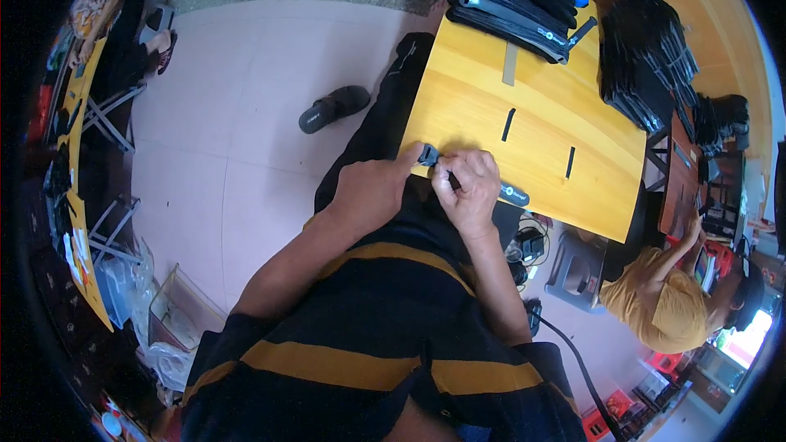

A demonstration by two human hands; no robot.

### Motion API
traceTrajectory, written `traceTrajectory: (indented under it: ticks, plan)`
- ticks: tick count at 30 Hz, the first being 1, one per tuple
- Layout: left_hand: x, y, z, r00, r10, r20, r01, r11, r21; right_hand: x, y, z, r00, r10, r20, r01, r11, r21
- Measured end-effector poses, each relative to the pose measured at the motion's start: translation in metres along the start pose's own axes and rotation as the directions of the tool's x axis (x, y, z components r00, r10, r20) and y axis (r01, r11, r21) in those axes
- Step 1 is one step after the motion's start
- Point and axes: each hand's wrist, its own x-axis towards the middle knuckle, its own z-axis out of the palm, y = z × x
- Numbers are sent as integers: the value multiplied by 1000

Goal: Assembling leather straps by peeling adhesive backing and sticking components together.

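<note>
Dark piece (428, 155) — details unclear — beside right hand (470, 191).

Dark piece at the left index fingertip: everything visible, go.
The dark piece is small and blocky, grey-black with a slight sheen, plastic-looking. It is at the near-left corner of the yellow table, the index fingertip of the left hand against its left side. The bunched fingers of the right hand are just right of it; contact unclear. Finer parts are too small to tell.

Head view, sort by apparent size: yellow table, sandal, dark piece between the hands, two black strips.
1. Yellow table
2. Sandal
3. Unranked: dark piece, partly covered; left strip and right strip, which look alike.
</note>
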Motion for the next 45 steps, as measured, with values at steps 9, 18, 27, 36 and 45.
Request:
traceTrajectory:
  ticks: [9, 18, 27, 36, 45]
  plan:
    - [4, -13, -2, 994, 110, 18, -111, 993, 43, -2, 3, 2, 1000, -20, -2, 20, 1000, -4]
    - [3, -20, 6, 989, 146, -11, -146, 988, 57, -1, 2, 3, 1000, -15, -13, 15, 1000, -23]
    - [1, -17, 5, 991, 130, -37, -129, 991, 30, 6, -6, -6, 999, -29, 45, 30, 999, -17]
    - [-3, -11, 14, 996, -15, -90, 4, 992, -124, 4, -1, 2, 998, -49, 48, 49, 999, 11]
    - [-4, -15, 18, 986, 92, -136, -95, 995, -17, 2, 1, 5, 998, -44, 36, 44, 999, 10]
